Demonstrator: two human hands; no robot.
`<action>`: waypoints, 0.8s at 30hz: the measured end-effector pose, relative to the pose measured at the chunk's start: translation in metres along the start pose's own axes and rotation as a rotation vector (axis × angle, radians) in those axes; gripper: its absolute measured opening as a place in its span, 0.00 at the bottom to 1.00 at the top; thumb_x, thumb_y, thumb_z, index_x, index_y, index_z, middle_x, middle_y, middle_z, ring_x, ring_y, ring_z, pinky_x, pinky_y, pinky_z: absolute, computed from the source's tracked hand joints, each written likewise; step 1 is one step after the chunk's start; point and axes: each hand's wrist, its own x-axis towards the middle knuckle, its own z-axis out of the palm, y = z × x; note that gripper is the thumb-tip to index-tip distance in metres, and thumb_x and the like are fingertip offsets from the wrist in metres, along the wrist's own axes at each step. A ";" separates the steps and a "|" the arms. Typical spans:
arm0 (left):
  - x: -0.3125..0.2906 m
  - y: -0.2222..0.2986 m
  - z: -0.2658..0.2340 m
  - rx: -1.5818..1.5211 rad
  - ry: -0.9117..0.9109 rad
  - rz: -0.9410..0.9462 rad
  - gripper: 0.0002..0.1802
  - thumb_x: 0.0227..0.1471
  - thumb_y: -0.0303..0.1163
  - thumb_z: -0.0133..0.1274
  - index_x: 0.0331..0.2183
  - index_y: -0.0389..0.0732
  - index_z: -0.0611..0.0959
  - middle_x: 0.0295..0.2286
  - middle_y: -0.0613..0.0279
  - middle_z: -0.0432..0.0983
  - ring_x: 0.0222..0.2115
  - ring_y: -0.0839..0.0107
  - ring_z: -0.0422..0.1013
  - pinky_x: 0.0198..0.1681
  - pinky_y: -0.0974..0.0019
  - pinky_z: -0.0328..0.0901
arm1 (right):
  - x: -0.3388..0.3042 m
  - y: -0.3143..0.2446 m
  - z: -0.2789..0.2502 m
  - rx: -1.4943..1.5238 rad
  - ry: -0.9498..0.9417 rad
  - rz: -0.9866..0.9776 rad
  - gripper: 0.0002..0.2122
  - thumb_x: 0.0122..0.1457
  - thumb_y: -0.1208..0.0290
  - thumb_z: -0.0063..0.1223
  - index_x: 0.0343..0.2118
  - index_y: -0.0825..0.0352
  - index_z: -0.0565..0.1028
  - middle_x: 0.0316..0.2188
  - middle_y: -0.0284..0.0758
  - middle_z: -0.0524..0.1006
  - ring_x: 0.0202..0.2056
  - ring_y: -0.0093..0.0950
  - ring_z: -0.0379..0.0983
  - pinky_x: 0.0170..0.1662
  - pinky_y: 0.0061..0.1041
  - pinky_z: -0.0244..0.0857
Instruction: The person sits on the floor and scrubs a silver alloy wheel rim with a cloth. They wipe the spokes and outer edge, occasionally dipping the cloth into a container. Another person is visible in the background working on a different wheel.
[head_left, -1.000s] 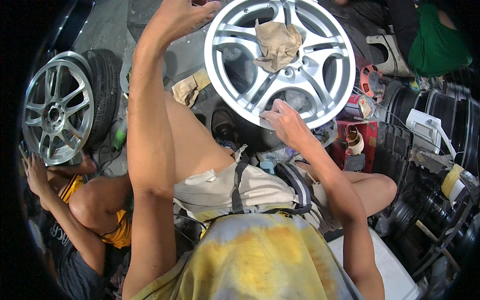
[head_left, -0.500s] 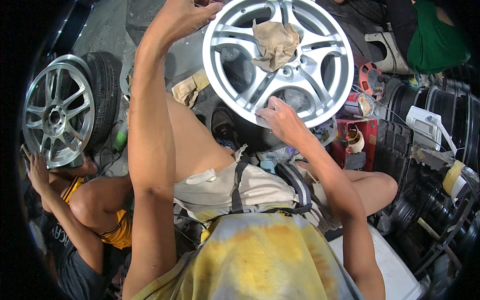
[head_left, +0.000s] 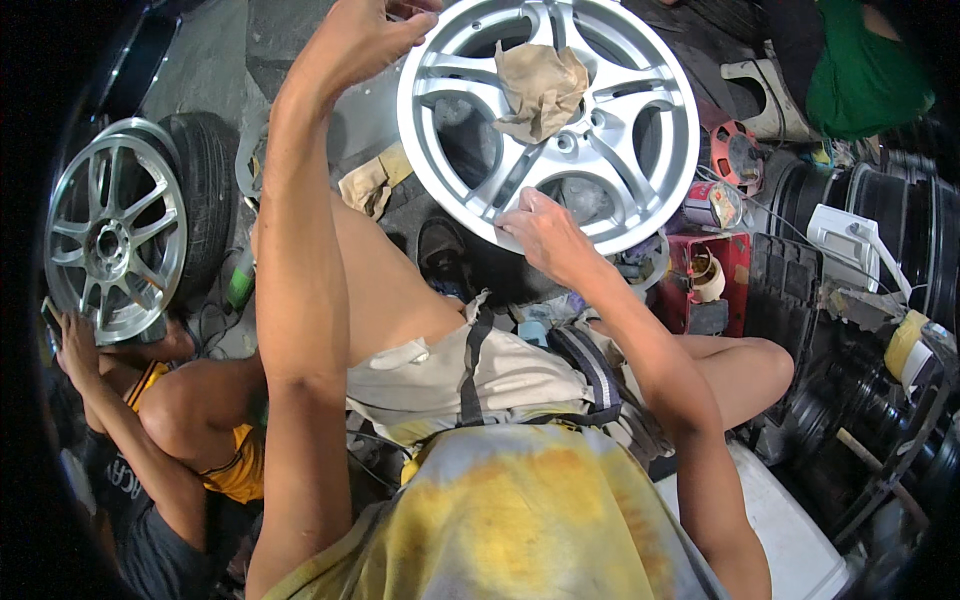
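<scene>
Low, right hand (head_left: 552,238) on rim (head_left: 640,212), gap (head_left: 505,276) below

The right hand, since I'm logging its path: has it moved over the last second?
Yes, slightly: the right hand has shifted left, widening its gap from the red box on the right.

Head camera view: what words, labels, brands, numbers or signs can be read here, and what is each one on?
Dark shirt at lower left: pale letters, partly in view; I won't copy them out.
Can with a reddish label, on the right: printing too small to read.
Silver wheel at the right hand: no lettering I can make out.
</scene>
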 end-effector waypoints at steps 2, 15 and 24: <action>0.004 -0.007 0.006 -0.062 -0.015 -0.012 0.20 0.53 0.36 0.59 0.43 0.31 0.85 0.30 0.56 0.84 0.30 0.74 0.76 0.34 0.68 0.71 | -0.004 0.003 -0.001 0.027 0.005 0.036 0.12 0.55 0.81 0.54 0.41 0.66 0.82 0.31 0.43 0.70 0.35 0.42 0.73 0.40 0.39 0.67; 0.015 -0.049 0.011 0.144 -0.029 0.080 0.20 0.61 0.42 0.58 0.50 0.42 0.85 0.39 0.56 0.83 0.38 0.71 0.78 0.45 0.68 0.74 | -0.019 0.025 -0.011 0.127 0.005 -0.003 0.11 0.56 0.81 0.55 0.41 0.66 0.83 0.30 0.41 0.70 0.33 0.39 0.72 0.39 0.37 0.66; 0.021 -0.044 0.020 0.156 -0.055 0.102 0.21 0.61 0.44 0.58 0.50 0.42 0.85 0.39 0.56 0.83 0.39 0.70 0.78 0.46 0.68 0.74 | -0.019 0.035 -0.011 0.218 0.008 -0.061 0.09 0.58 0.78 0.58 0.41 0.66 0.83 0.29 0.39 0.72 0.34 0.38 0.73 0.38 0.36 0.66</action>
